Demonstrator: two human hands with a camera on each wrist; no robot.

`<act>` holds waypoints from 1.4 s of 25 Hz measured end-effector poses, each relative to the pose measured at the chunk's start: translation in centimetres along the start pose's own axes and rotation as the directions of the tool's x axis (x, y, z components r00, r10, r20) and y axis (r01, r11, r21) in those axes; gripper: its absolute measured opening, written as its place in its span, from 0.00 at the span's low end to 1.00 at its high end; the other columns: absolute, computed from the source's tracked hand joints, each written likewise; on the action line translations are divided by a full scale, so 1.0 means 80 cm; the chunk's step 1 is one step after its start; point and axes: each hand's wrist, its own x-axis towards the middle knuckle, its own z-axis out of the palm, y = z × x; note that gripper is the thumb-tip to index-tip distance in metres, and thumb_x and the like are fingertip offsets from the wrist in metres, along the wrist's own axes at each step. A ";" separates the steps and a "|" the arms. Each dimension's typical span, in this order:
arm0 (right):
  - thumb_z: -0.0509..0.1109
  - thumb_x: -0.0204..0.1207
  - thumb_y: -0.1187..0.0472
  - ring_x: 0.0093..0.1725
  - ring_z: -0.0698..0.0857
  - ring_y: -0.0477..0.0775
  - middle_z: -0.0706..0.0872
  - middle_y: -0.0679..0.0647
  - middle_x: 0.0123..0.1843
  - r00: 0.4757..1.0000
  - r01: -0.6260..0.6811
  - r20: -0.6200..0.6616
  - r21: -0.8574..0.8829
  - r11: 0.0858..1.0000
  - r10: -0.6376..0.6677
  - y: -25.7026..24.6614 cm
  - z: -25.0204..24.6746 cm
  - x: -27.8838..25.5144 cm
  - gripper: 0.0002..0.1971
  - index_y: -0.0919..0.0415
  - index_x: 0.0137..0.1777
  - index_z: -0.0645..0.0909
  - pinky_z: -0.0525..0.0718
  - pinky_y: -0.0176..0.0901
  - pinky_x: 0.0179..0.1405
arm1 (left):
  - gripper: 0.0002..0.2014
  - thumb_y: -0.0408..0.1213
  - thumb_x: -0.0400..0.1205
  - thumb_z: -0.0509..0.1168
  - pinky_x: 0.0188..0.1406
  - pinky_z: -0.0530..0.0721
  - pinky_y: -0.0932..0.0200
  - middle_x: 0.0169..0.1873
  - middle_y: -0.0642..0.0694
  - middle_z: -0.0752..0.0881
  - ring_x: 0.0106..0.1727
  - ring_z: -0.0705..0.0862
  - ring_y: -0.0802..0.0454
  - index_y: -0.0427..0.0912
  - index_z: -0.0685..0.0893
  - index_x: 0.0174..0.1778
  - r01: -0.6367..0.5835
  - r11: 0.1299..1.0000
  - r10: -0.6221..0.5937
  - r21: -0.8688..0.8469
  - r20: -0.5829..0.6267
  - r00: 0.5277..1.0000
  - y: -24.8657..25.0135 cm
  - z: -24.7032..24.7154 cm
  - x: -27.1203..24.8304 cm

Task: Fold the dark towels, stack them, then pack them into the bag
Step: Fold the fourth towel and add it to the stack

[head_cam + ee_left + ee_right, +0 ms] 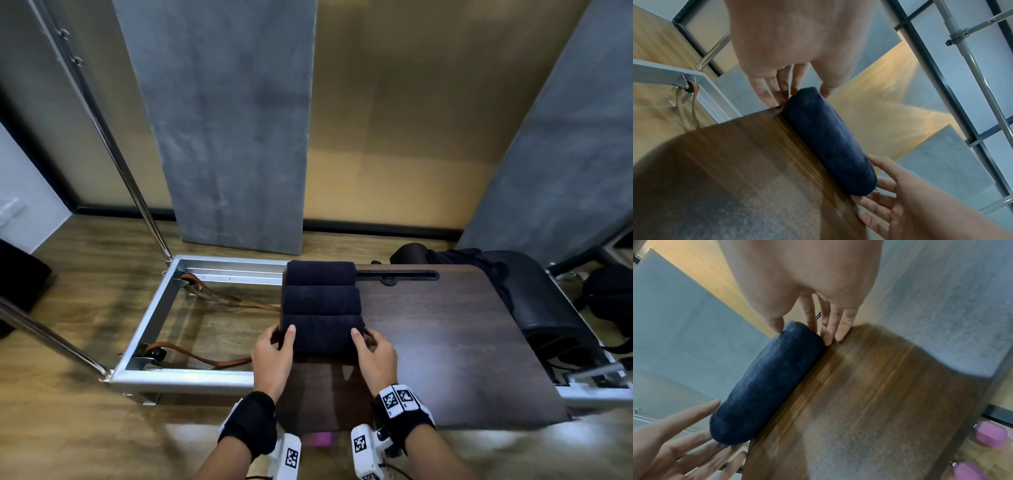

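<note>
1. Left hand (274, 356) sat at the left end of the nearest folded towel (322, 334), thumb laid on top and fingers (777, 91) down against the end face; it clasped that end lightly, and no lift was visible.
2. Towel position: the nearest folded towel lay on the dark wooden board (445, 342), at the board's left edge, closest to the person in a row of three. The middle towel (321, 299) touched it, and the far towel (320, 273) lay beyond that.
3. Long axis: the nearest towel ran left to right across the person, so its two short ends faced the two hands.
4. Right hand (375, 356) mirrored the left at the right end, thumb on top, fingers (842, 327) straight down beside the end with tips on the board.
5. Judgement: both hands stood equally near; stacking would probably call for a two-ended squeeze and lift away from the person.
6. No bag could be identified with certainty.
</note>
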 end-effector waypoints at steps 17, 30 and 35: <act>0.73 0.85 0.57 0.32 0.88 0.54 0.91 0.59 0.38 0.986 -0.104 0.137 0.078 0.991 0.093 0.003 -0.170 0.048 0.10 0.60 0.62 0.85 0.82 0.44 0.29 | 0.15 0.53 0.89 0.68 0.42 0.85 0.54 0.33 0.52 0.89 0.38 0.87 0.59 0.52 0.87 0.39 -0.385 0.913 0.315 0.137 0.366 0.876 0.109 0.139 -0.055; 0.72 0.86 0.56 0.34 0.89 0.57 0.93 0.65 0.43 0.966 -0.111 0.257 0.258 0.960 0.043 0.070 -0.448 0.269 0.09 0.61 0.57 0.89 0.82 0.40 0.27 | 0.12 0.52 0.88 0.68 0.54 0.89 0.48 0.39 0.54 0.91 0.45 0.89 0.55 0.51 0.90 0.45 -0.433 0.845 0.175 0.314 0.603 0.779 0.164 0.477 -0.052; 0.69 0.85 0.62 0.27 0.87 0.56 0.92 0.62 0.37 0.959 -0.272 0.157 0.265 0.925 0.237 0.167 -0.537 0.398 0.09 0.67 0.55 0.89 0.81 0.41 0.27 | 0.10 0.45 0.89 0.69 0.55 0.87 0.48 0.39 0.49 0.92 0.44 0.91 0.50 0.47 0.91 0.45 -0.306 0.891 0.062 0.335 0.579 0.813 0.166 0.604 -0.053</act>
